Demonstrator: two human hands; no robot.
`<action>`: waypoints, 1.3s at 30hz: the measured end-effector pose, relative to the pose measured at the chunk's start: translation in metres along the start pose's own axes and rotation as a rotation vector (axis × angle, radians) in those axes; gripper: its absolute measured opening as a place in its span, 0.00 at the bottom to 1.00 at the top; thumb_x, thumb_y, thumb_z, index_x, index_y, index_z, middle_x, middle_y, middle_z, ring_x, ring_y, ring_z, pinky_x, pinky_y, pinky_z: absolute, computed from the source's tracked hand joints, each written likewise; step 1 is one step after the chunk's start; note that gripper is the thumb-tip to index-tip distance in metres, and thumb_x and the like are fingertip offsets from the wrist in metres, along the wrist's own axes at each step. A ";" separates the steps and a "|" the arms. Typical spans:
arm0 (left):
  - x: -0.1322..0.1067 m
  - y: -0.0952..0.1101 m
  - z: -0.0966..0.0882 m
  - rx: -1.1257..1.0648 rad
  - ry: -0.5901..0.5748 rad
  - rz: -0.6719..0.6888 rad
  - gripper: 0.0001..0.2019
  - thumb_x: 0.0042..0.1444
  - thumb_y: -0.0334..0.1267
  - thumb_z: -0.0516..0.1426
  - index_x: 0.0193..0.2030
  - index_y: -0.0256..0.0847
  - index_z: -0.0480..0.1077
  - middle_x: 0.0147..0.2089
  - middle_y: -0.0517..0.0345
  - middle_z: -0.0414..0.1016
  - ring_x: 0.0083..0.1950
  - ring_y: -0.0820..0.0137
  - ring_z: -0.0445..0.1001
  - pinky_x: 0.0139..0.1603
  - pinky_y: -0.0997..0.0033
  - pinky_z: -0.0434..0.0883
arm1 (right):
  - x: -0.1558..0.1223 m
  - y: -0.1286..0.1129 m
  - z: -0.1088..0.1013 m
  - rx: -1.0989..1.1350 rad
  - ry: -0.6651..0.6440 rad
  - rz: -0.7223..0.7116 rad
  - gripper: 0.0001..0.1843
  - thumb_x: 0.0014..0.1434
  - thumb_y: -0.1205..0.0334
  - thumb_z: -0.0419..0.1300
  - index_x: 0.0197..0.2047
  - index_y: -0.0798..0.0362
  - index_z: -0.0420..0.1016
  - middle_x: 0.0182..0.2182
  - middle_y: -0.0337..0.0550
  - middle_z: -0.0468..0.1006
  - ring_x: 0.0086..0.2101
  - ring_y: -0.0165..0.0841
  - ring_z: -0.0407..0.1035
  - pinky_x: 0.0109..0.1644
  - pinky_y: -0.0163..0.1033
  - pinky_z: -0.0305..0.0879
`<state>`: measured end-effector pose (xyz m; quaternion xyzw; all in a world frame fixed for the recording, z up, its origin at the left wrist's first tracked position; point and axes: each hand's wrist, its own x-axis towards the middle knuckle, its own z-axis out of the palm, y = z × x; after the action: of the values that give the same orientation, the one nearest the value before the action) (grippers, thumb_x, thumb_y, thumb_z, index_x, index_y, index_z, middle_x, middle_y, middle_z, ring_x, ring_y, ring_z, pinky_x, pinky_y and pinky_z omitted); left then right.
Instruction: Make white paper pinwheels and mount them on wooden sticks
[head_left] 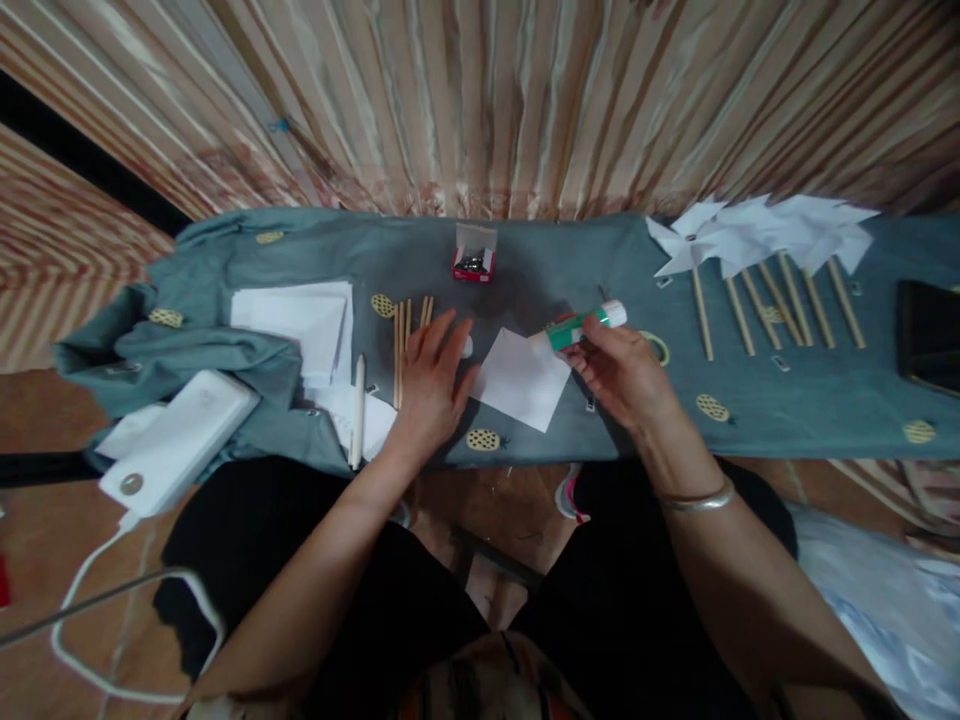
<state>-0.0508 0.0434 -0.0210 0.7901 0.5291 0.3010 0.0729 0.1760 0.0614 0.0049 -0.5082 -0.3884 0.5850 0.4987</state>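
My right hand (622, 375) is closed around a green and white glue stick (581, 327), its tip held over the top right corner of a white paper square (521, 380) on the grey-blue cloth (810, 400). My left hand (431, 375) lies flat with fingers stretched out, just left of the square and next to a small white cap (467, 347). Several thin wooden sticks (405, 335) lie beside that hand's fingers.
Several finished white paper pinwheels on sticks (757, 260) lie at the right. A stack of white paper (300, 320) and a pencil (358, 410) lie at the left. A small red box of pins (474, 255) stands at the back. A white power bank with cable (176, 440) hangs at the left edge.
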 end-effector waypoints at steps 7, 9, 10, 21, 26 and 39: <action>0.008 -0.010 0.004 -0.147 -0.042 -0.102 0.14 0.60 0.32 0.53 0.51 0.38 0.71 0.53 0.48 0.72 0.55 0.61 0.69 0.57 0.54 0.66 | -0.006 0.004 0.008 0.071 -0.038 0.065 0.17 0.43 0.52 0.71 0.35 0.50 0.77 0.29 0.37 0.78 0.28 0.28 0.73 0.34 0.35 0.73; 0.009 -0.007 0.001 -0.286 0.005 -0.200 0.12 0.57 0.33 0.56 0.48 0.38 0.72 0.48 0.50 0.74 0.50 0.64 0.72 0.53 0.58 0.69 | -0.007 0.003 0.008 0.140 -0.038 0.087 0.18 0.40 0.56 0.73 0.34 0.50 0.76 0.30 0.36 0.79 0.30 0.29 0.74 0.39 0.37 0.75; 0.009 -0.005 -0.001 -0.389 0.032 -0.265 0.12 0.56 0.33 0.58 0.47 0.39 0.72 0.46 0.51 0.75 0.46 0.66 0.73 0.50 0.60 0.71 | -0.007 0.003 0.008 0.168 -0.047 0.093 0.18 0.39 0.57 0.74 0.34 0.50 0.75 0.31 0.36 0.79 0.31 0.29 0.75 0.41 0.39 0.75; 0.006 0.011 -0.001 -1.162 0.045 -0.603 0.14 0.45 0.35 0.66 0.41 0.42 0.75 0.40 0.57 0.79 0.41 0.69 0.77 0.46 0.65 0.73 | -0.010 0.005 0.014 0.160 -0.101 0.142 0.18 0.39 0.59 0.74 0.34 0.51 0.75 0.29 0.35 0.79 0.30 0.27 0.75 0.39 0.35 0.73; 0.004 0.014 -0.003 -1.154 0.031 -0.594 0.15 0.45 0.35 0.67 0.41 0.43 0.74 0.42 0.57 0.79 0.42 0.69 0.77 0.47 0.64 0.73 | -0.011 0.007 0.015 0.115 -0.108 0.129 0.19 0.38 0.59 0.74 0.34 0.51 0.74 0.29 0.35 0.79 0.30 0.28 0.74 0.36 0.34 0.72; 0.004 0.014 -0.006 -1.129 -0.008 -0.551 0.14 0.45 0.33 0.66 0.41 0.42 0.75 0.42 0.56 0.79 0.42 0.69 0.77 0.48 0.65 0.74 | -0.009 0.007 0.009 -0.021 -0.156 0.088 0.20 0.36 0.58 0.75 0.33 0.53 0.76 0.28 0.36 0.78 0.24 0.25 0.69 0.28 0.33 0.67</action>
<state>-0.0420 0.0392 -0.0081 0.4654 0.4726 0.5013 0.5557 0.1656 0.0519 0.0012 -0.4830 -0.4095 0.6399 0.4355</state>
